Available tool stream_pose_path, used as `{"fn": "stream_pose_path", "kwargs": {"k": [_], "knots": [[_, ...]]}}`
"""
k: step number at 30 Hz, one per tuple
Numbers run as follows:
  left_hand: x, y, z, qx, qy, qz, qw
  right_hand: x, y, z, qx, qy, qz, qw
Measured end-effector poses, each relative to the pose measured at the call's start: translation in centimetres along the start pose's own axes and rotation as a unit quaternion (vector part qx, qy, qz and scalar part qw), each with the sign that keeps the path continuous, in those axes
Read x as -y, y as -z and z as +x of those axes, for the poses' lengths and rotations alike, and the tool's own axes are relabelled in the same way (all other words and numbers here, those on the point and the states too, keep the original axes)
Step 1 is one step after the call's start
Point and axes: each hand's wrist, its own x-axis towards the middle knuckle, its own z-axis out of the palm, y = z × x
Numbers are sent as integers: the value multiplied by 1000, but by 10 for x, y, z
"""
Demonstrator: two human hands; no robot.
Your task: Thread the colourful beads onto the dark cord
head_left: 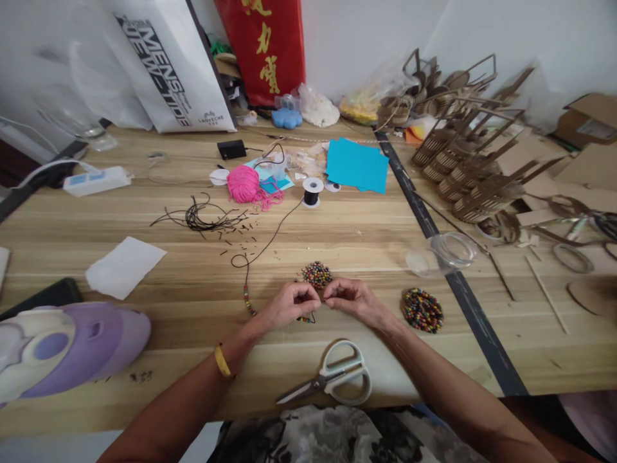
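My left hand (290, 302) is pinched, thumb against forefinger, at the end of a thin black cord. Facing it, almost tip to tip, my right hand (354, 300) is pinched too; what sits in its fingertips is too small to make out. Threaded on the cord, a row of coloured beads (247, 301) shows left of my left hand, and more strung beads show under it. From there the cord runs up in a loop to a spool of black cord (312, 191). Just beyond my fingertips lies a pile of loose coloured beads (317, 274).
Scissors (332, 379) lie near the front edge. A coiled bead strand (422, 310) rests right of my right hand. Behind are cut black cords (200, 215), pink yarn (243, 183) and blue sheets (357, 165). Woven baskets (463, 167) stand right; a purple-white device (81, 347) stands left.
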Motion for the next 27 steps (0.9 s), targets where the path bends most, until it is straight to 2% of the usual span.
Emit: {"fn": "stream_pose_path", "kwargs": {"k": [27], "knots": [[0,-2,0,-5,-14,19,1000,0,-1,-1,15,6,2,1000]]}}
